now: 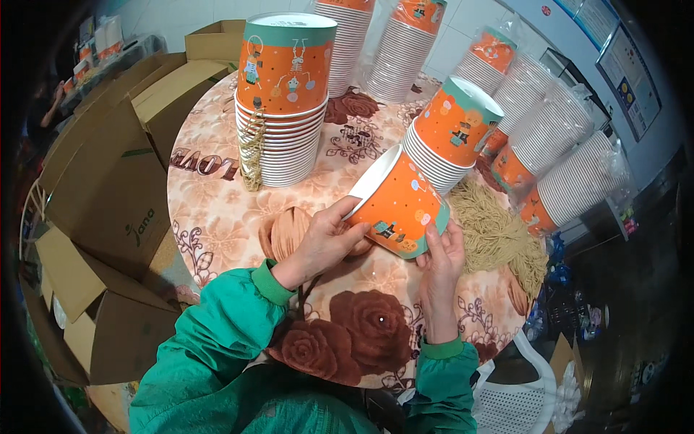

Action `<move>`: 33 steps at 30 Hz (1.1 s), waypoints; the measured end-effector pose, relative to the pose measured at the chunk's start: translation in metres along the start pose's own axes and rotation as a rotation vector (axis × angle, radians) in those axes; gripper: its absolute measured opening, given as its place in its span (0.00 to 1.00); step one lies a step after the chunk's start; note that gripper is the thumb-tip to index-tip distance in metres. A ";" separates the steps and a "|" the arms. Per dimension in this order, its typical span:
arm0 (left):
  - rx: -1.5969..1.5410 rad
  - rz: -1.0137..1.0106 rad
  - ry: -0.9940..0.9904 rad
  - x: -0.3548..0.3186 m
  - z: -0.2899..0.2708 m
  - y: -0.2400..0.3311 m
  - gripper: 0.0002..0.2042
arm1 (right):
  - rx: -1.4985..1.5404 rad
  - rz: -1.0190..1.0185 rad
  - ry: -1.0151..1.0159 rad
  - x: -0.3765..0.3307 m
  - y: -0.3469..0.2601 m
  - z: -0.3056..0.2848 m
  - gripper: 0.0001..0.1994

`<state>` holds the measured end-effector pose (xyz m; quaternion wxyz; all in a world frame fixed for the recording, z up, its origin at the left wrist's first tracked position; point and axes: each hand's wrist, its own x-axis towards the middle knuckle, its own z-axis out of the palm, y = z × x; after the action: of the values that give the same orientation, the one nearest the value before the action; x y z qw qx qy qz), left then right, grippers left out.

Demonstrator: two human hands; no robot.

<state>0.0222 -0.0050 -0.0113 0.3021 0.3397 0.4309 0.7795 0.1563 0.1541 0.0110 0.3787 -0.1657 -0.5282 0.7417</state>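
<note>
Both my hands hold one orange paper bucket [406, 206] with a green band and cartoon figures, tilted on its side above the table. Its white rim faces the upper left. My left hand [325, 242] grips the rim, thumb on the outside, other fingertips partly hidden. At the green base end, my right hand [442, 260] pinches the bucket with thumb and fingers. Just behind it, a short upside-down stack of the same buckets [452, 134] stands close to the held one. A bundle of beige cords [495, 228] lies to the right of my right hand.
A taller upside-down bucket stack [282, 94] stands at the back left, beige cords [252, 152] hanging down its side. Plastic-wrapped bucket stacks [528, 123] line the back and right. Open cardboard boxes [108, 188] crowd the left. A white plastic chair [517, 390] stands at the lower right.
</note>
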 end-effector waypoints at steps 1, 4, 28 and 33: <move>-0.002 -0.001 -0.004 0.000 -0.001 0.002 0.15 | -0.033 -0.009 -0.004 0.001 0.003 -0.002 0.23; 0.114 -0.049 -0.009 0.000 0.000 0.007 0.14 | -0.110 -0.030 0.007 -0.002 0.004 0.000 0.26; 1.097 0.422 0.144 0.011 -0.017 -0.009 0.22 | -0.140 -0.023 -0.023 0.000 0.012 0.000 0.21; 0.867 0.437 0.238 0.011 -0.008 -0.001 0.18 | 0.066 0.009 -0.042 0.002 0.010 -0.005 0.19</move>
<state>0.0097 -0.0002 -0.0127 -0.0887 0.4251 0.6654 0.6072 0.1537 0.1574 0.0000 0.3695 -0.1400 -0.5105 0.7637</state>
